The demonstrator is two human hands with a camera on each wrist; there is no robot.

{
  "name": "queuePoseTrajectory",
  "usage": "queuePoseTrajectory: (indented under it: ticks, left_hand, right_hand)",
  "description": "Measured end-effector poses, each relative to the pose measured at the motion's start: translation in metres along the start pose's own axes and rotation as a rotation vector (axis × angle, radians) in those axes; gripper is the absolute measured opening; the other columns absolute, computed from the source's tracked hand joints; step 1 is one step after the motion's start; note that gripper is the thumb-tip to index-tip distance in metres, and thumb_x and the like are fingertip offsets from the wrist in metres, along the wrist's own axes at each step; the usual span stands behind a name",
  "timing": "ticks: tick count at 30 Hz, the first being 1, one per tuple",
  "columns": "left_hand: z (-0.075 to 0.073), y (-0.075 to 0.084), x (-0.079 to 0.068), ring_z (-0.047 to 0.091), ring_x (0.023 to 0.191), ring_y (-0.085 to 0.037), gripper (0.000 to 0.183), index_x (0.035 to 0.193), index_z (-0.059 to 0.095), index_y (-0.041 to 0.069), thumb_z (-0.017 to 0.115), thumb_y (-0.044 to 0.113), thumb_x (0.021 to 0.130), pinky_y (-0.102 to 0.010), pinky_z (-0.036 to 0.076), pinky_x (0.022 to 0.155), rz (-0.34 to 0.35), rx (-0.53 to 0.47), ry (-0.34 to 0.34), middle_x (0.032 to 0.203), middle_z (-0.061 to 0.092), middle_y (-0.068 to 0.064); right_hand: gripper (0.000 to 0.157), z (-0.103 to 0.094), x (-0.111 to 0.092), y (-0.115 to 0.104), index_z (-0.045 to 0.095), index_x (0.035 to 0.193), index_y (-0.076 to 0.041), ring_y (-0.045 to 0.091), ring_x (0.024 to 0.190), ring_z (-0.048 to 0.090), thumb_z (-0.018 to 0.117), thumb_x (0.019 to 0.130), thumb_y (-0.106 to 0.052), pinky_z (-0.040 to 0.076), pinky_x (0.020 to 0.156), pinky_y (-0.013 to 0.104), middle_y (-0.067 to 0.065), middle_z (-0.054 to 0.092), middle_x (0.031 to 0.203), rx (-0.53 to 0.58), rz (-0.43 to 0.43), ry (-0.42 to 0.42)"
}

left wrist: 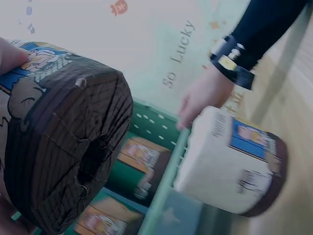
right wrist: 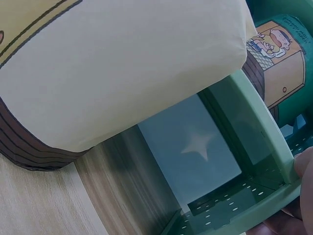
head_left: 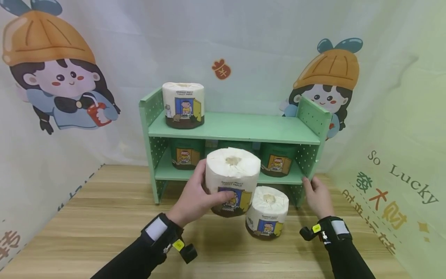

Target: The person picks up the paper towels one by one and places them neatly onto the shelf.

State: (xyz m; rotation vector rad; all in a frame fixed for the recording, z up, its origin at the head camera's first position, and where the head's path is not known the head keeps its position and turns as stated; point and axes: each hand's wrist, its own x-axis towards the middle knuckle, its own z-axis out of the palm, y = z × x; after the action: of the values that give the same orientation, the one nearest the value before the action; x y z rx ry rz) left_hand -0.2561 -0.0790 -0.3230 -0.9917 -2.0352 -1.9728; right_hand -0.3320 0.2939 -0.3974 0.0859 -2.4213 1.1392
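My left hand grips a white toilet paper roll with a brown base, thumb across its printed front. The roll is held up before the green shelf and hides part of the lower tier. Its dark underside and core hole face the left wrist view. With thumb and fingers, my right hand holds the shelf's lower right front corner, also seen in the right wrist view. Between the hands, a second white roll stands upright on the wooden table, overlapped by the held one in the head view.
Another white roll stands at the left end of the top tier. On the lower tier are green rolls, one at left, one at right and one partly hidden between. A printed cloth encloses the table.
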Motion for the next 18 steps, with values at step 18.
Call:
queuePoseTrajectory:
  ticks: [18]
  left_hand:
    - [-0.01, 0.083, 0.053, 0.058, 0.108, -0.021, 0.072, 0.142, 0.026, 0.003, 0.069, 0.012, 0.086, -0.044, 0.054, 0.089, 0.134, 0.087, 0.079, 0.128, 0.051, -0.013]
  right_hand:
    - [0.044, -0.002, -0.004, -0.008, 0.054, 0.135, 0.001, 0.036, 0.104, 0.058, 0.041, 0.109, -0.032, 0.051, 0.08, 0.056, 0.026, 0.061, 0.121, 0.002, 0.011, -0.001]
